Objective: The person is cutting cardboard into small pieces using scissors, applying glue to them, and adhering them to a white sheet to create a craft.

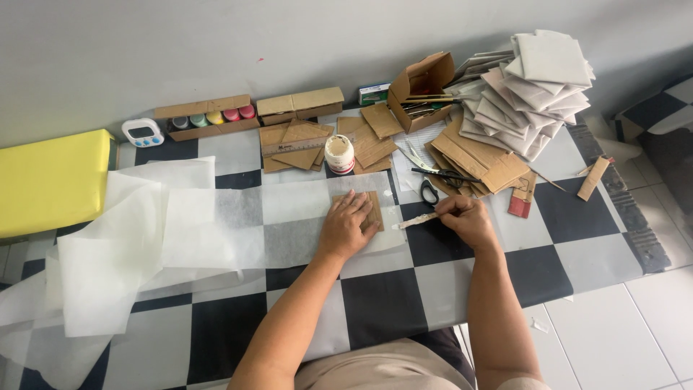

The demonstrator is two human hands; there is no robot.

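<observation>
Pressing cardboard square point(367, 209), left hand point(345, 230) covers its edge.

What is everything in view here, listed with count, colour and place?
cardboard square: one, brown, under left hand
thin paper sheet: one long, white, across checked mat
glue jar: one, white, behind the square
scissors: one pair, black, beside right hand
paint box: one, brown, at wall
timer: one, white, far left
covered squares: stack, white, far right
left hand: flat on square
right hand: holding brush
</observation>
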